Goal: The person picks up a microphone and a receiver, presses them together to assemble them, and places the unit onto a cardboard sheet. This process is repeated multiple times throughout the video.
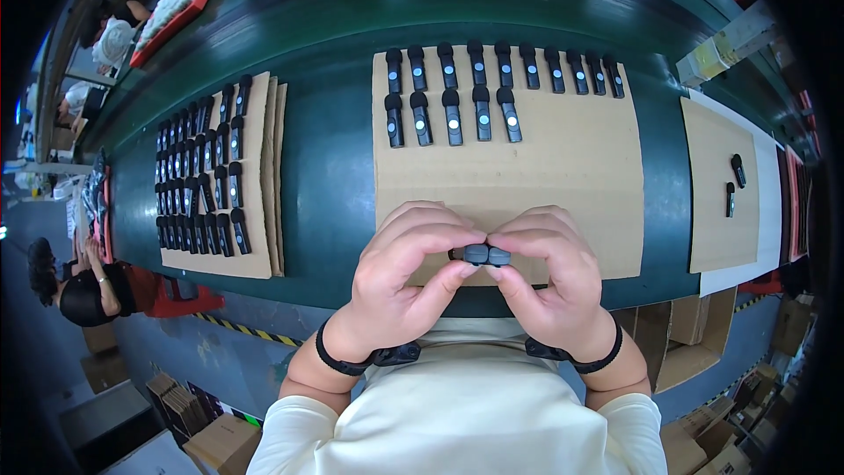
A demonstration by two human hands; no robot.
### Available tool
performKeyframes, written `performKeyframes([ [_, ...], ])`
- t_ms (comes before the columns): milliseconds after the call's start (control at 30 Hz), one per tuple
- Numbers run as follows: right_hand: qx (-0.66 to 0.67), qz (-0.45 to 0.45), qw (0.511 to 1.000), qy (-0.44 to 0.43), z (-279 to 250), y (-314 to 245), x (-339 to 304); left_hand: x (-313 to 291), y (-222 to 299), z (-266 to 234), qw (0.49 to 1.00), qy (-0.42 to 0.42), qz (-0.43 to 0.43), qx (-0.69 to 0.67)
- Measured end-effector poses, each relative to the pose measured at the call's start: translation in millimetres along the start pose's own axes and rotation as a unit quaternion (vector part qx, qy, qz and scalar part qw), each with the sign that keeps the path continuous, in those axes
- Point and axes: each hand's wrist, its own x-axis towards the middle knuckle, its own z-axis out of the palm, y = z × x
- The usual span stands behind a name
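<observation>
Grip of left hand [384, 266] and right hand [570, 271] pinches grey, rounded devices [476, 254], seemingly two.

Rows of black devices [453, 120], a green bench [330, 141] and striped floor tape [246, 331] show a factory workshop.

Two held pieces [498, 256], fifteen central microphones [452, 114], perhaps thirty left, two right

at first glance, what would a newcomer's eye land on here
Probably the left hand and right hand, pinching two small dark pieces by the near edge of the middle cardboard sheet. Next, the two rows of black-topped devices lying farther up that sheet, and the denser group on the left cardboard stack.
</observation>
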Motion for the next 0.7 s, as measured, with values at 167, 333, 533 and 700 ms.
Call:
performKeyframes([
  [167, -0.039, -0.038, 0.998, -0.027, -7, 1, 3, 6, 1, 3, 1.0, 0.012, 0.026, 0.01],
  [333, -0.028, -0.019, 0.998, -0.057, -23, 6, 14, 6, -2, 7, 1.0, 0.018, 0.018, 0.008],
  [533, -0.185, 0.025, 0.976, -0.115, -62, 43, 36, 6, -6, 10, 0.999, 0.018, -0.04, -0.001],
  [700, -0.289, -0.052, 0.95, -0.107, -68, 79, 49, 8, -8, 10, 0.999, 0.03, -0.037, 0.006],
])
